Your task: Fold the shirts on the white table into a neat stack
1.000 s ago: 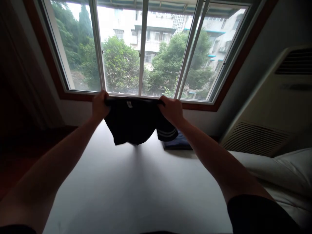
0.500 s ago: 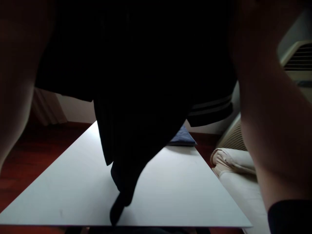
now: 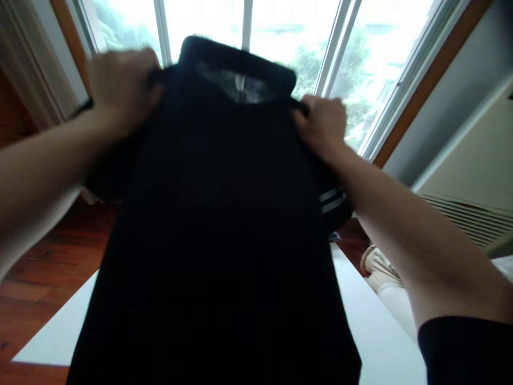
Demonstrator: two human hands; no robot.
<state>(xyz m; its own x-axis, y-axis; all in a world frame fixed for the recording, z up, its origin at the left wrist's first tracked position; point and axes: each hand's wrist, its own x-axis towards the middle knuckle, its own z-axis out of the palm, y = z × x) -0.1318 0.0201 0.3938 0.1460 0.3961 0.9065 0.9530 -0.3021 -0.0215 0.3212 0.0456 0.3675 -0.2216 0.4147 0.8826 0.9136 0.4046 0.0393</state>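
Shirt: cloth, matt fin., smooth-lkg.
Worktop: smooth surf., low sheen; floor: wood, semi-gloss; window panes: glass; window surround: wood, smooth; curtain: cloth, matt; vented unit: app. plastic.

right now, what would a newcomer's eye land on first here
Most likely the black short-sleeved shirt, which fills the middle of the view, held up between the left hand and the right hand. Behind it, a bright window spans much of the top. Two pale stripes stand out below the right hand.
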